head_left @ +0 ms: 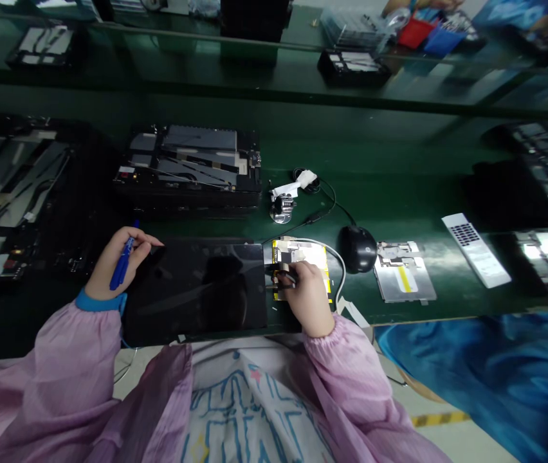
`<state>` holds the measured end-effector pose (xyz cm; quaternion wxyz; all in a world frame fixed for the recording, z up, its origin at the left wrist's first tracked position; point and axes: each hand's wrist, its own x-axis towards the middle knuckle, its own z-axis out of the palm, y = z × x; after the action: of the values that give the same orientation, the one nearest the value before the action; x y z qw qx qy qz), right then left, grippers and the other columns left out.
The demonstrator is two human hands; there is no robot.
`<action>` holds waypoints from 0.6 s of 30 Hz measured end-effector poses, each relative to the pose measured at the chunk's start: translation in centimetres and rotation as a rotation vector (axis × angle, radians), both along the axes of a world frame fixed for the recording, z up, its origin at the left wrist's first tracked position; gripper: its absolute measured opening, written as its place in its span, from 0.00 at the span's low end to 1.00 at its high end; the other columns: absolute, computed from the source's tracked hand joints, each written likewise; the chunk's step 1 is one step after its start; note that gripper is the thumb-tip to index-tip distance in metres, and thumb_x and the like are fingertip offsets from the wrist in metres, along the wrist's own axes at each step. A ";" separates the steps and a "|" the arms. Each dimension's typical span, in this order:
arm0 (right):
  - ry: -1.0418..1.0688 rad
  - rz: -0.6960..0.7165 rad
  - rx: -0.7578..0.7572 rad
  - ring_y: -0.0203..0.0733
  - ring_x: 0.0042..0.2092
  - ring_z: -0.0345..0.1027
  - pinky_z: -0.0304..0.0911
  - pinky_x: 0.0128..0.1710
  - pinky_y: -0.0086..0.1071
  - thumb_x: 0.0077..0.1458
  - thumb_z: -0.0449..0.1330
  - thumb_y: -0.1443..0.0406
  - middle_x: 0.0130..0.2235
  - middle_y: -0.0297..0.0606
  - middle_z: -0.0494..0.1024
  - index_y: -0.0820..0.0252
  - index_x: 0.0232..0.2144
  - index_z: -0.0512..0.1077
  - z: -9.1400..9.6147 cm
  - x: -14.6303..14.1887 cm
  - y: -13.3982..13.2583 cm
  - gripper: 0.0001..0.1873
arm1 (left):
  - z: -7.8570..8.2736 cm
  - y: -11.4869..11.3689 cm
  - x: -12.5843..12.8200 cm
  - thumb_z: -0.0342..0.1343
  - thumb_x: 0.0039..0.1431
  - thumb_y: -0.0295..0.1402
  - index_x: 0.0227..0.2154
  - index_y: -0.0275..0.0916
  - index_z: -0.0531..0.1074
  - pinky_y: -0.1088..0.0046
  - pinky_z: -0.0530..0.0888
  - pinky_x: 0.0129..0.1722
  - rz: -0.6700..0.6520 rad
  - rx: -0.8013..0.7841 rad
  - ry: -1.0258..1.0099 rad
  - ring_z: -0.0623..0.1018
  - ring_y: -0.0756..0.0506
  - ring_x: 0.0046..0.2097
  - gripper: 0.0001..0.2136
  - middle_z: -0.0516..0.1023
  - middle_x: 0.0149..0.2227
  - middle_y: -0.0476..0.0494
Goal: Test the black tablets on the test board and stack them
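Observation:
A dark, glossy tablet screen panel (201,283) lies in front of me at the table's near edge. At its upper left corner is my left hand (122,260), closed around a capped blue pen (123,262), with a blue band (100,301) on the wrist. My right hand (307,289) is by the panel's right edge, fingers pinched on a small dark cable plug (281,269). A grey-white cable (341,270) curves round behind that hand. Beneath the hand lies a white, yellow-edged plate (322,254), partly covered.
Stacks of opened tablet bodies (191,161) stand behind and at left (13,186). A chrome device (282,207), a black mouse-like puck (358,249), a silver plate (404,276) and a white label strip (476,251) lie rightward. Across a shelf (274,90), another person's hands show.

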<state>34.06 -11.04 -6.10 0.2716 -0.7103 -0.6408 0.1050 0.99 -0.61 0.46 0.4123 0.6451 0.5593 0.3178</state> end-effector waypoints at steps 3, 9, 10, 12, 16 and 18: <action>-0.030 -0.053 0.010 0.52 0.35 0.64 0.61 0.35 0.43 0.52 0.52 0.71 0.31 0.46 0.73 0.59 0.30 0.68 0.1 -0.6 -0.1 0.05 | -0.7 0.1 -0.4 0.58 0.43 0.43 0.34 0.52 0.66 0.45 0.68 0.50 -0.017 0.044 0.017 0.76 0.34 0.45 0.13 0.79 0.36 0.48; -0.012 -0.112 0.044 0.52 0.36 0.65 0.62 0.37 0.43 0.51 0.52 0.72 0.30 0.46 0.74 0.59 0.30 0.68 -0.1 -1.2 -0.4 0.07 | -1.1 0.1 -0.3 0.59 0.49 0.43 0.31 0.45 0.66 0.55 0.72 0.44 -0.008 0.137 0.180 0.76 0.40 0.39 0.12 0.75 0.35 0.44; -0.011 -0.117 0.044 0.52 0.35 0.65 0.61 0.36 0.42 0.51 0.52 0.72 0.30 0.46 0.74 0.59 0.30 0.68 -0.2 -1.2 -0.4 0.07 | -1.0 0.0 -0.1 0.60 0.48 0.44 0.31 0.45 0.66 0.56 0.72 0.43 -0.008 0.140 0.215 0.76 0.40 0.39 0.12 0.74 0.35 0.44; -0.010 -0.126 0.045 0.51 0.35 0.65 0.61 0.36 0.42 0.51 0.52 0.71 0.30 0.46 0.74 0.60 0.30 0.69 -0.3 -1.2 -0.4 0.06 | -0.8 -0.2 0.2 0.60 0.47 0.45 0.31 0.43 0.67 0.59 0.73 0.40 -0.006 0.143 0.279 0.76 0.40 0.38 0.14 0.74 0.34 0.45; -0.011 -0.130 0.039 0.50 0.36 0.65 0.61 0.37 0.41 0.52 0.52 0.70 0.31 0.46 0.74 0.61 0.30 0.69 -0.2 -1.4 -0.3 0.06 | -0.6 -0.5 0.4 0.59 0.49 0.43 0.33 0.41 0.68 0.66 0.73 0.40 -0.051 0.177 0.424 0.77 0.41 0.38 0.13 0.75 0.34 0.44; -0.012 -0.127 0.032 0.49 0.36 0.65 0.60 0.37 0.40 0.52 0.53 0.70 0.31 0.45 0.74 0.61 0.29 0.68 -0.2 -1.5 -0.2 0.05 | -0.7 -0.6 0.3 0.59 0.50 0.43 0.34 0.40 0.68 0.67 0.72 0.40 -0.063 0.188 0.463 0.77 0.42 0.38 0.13 0.76 0.35 0.44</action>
<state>32.57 -11.24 -6.30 0.2851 -0.7459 -0.5975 0.0731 1.30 -1.24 -0.20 0.2211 0.7534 0.5863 0.1992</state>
